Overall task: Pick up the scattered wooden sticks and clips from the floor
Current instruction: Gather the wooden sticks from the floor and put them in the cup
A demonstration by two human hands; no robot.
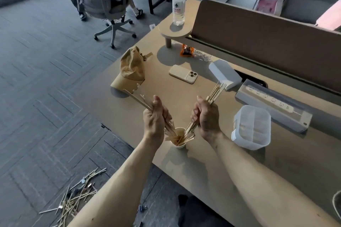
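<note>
**Desk:** Where are the sticks?

**Photographer:** In both hands. The person's left grip point(156, 121) is curled round one bundle of wooden sticks point(136, 97). The right grip point(206, 120) is closed round a second bundle point(215, 92). The lower ends of both meet in a small paper cup point(181, 146) on the tan surface point(120, 114).

**Desk:** And the rest?

**Photographer:** A heap of sticks and clips point(77, 191) lies on the grey floor point(36, 61), beside the surface and under the left forearm. A clear plastic box point(251, 127) stands to the right of the cup. A cap point(132, 68) and a phone point(183, 74) lie beyond.
</note>
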